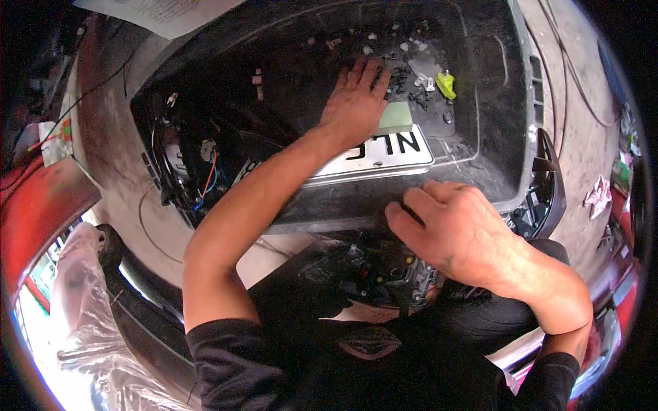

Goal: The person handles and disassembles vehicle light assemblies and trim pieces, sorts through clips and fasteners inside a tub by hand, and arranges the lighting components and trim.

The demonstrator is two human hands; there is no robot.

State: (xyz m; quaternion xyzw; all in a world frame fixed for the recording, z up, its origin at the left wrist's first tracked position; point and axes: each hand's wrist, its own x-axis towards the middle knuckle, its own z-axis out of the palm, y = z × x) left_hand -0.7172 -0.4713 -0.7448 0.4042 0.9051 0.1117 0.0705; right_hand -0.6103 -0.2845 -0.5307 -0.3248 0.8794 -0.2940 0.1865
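My left hand (355, 99) reaches into a large black plastic tub (288, 212), fingers stretched out over its floor beside scattered small black clips (418, 103). A pale green block (395, 118) lies just right of its wrist, on the edge of a white licence plate (391, 156). Part of the plate is hidden under my left forearm. Above the tub's near rim, my right hand (456, 229) hangs with loosely bent fingers, some apart, and no object shows in it. White plastic clips (425, 81) and a yellow-green piece (445, 85) lie farther right.
A black car part with wires (181, 164) sits in the tub's left end. Mechanical parts (391, 274) lie below the near rim. A red panel (51, 205) and clear plastic sheeting (89, 329) are at left. Cables (565, 55) run along the floor at right.
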